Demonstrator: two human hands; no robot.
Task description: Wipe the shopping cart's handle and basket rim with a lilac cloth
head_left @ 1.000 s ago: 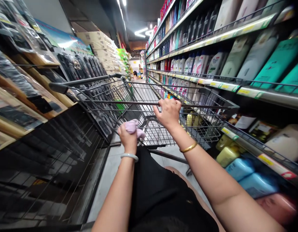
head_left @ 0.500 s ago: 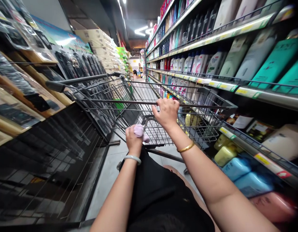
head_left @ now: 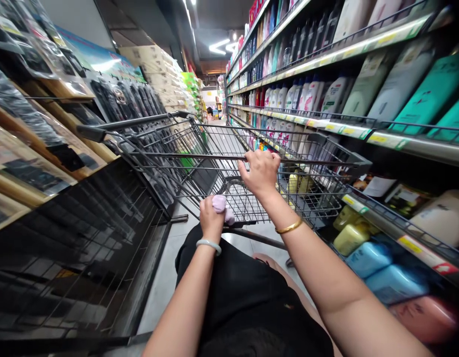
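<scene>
In the head view, a grey wire shopping cart (head_left: 247,210) stands right before me, its basket seen from above. My right hand (head_left: 261,171) is closed over the thin dark bar (head_left: 199,157) across the near side of the cart; a gold bangle circles that wrist. Lower and to the left, my left hand (head_left: 211,218) is closed around a soft, lilac, bunched-up thing (head_left: 219,204), whose kind I cannot make out. It is beside the near end of the cart, and a pale bangle sits on that wrist.
Shelves on the right hold shampoo bottles (head_left: 311,96), teal bottles (head_left: 426,94) and blue bottles (head_left: 395,283) lower down. Packaged goods hang on a rack (head_left: 35,134) at the left, above a dark panel. Stacked cartons (head_left: 151,64) line the aisle farther on. Grey floor tiles (head_left: 164,267) run below.
The view has shifted slightly, so the scene sits a little farther right. My black-clothed left leg now shows beside my left wrist. Both hands keep their grips.
</scene>
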